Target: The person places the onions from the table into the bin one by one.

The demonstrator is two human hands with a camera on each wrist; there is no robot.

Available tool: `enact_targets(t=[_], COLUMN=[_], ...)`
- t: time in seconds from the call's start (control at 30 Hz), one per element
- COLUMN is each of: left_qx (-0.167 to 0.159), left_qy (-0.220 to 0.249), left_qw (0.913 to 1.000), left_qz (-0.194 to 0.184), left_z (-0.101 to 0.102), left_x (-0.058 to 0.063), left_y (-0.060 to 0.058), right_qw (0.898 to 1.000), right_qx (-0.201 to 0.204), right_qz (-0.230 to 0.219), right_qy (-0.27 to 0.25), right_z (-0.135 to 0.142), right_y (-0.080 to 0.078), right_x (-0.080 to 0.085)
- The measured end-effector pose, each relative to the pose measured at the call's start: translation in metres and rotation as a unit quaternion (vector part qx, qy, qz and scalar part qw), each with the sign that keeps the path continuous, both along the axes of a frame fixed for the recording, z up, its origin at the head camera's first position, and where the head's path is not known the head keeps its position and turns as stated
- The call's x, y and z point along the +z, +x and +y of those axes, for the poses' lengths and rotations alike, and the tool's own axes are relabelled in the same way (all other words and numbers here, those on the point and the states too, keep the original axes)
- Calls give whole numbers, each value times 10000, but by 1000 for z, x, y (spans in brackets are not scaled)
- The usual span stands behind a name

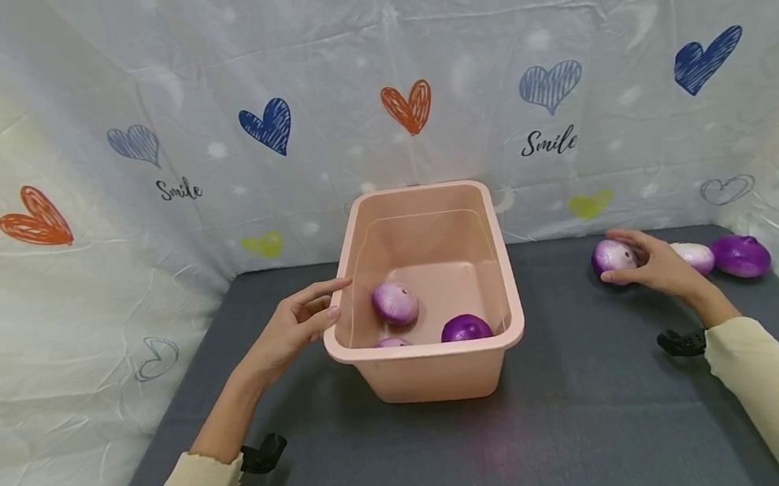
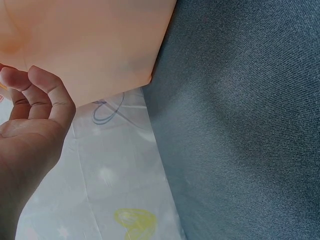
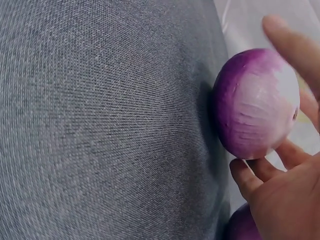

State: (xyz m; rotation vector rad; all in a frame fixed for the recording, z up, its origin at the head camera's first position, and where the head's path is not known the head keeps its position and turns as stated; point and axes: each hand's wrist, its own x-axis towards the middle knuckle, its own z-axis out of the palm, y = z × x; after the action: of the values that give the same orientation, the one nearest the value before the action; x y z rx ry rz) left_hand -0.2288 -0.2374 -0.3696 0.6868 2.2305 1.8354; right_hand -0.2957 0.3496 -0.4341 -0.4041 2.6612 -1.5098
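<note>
A pink plastic bin (image 1: 429,350) stands mid-table with three purple onions inside, among them a pale one (image 1: 394,303) and a dark one (image 1: 466,328). My left hand (image 1: 300,316) rests its index finger and thumb at the bin's left rim. In the left wrist view, its other fingers (image 2: 50,92) bend loosely beside the outer wall. At the right, my right hand (image 1: 656,266) spreads around a purple-and-white onion (image 3: 255,105) on the table. The upper digit's tip stands off the onion, while the lower fingertips (image 3: 242,170) are right at its side.
Beyond the right hand lie a whitish onion (image 1: 694,256) and a dark purple onion (image 1: 740,256). The table has a dark grey cloth (image 1: 580,429). A white curtain (image 1: 320,60) printed with hearts hangs behind the bin and along the sides.
</note>
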Motion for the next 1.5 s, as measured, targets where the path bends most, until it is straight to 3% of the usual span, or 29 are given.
enact_targets(t=[0.2,0.4,0.63,0.97,1.5], left_qx=[-21,-30,-22,4,-34], left_qy=[0,43,127,148,153], left_qw=[10000,10000,9999,9999,9999], left_qz=[30,-8,-81,-64,-43], left_z=[1,1,1,1,1], left_x=[1,0,0,-1,1], left_y=[1,1,0,-2,-1], right_qw=[9998,9997,9988,9958,9957], right_qx=[-96,-96,-143,54,151], right_qz=[150,212,434,493,318], right_qy=[127,-108,-175,-774,-858], right_z=[2,2,2,7,-6], right_y=[3,9,21,37,46], right_x=[-3,0,13,34,52])
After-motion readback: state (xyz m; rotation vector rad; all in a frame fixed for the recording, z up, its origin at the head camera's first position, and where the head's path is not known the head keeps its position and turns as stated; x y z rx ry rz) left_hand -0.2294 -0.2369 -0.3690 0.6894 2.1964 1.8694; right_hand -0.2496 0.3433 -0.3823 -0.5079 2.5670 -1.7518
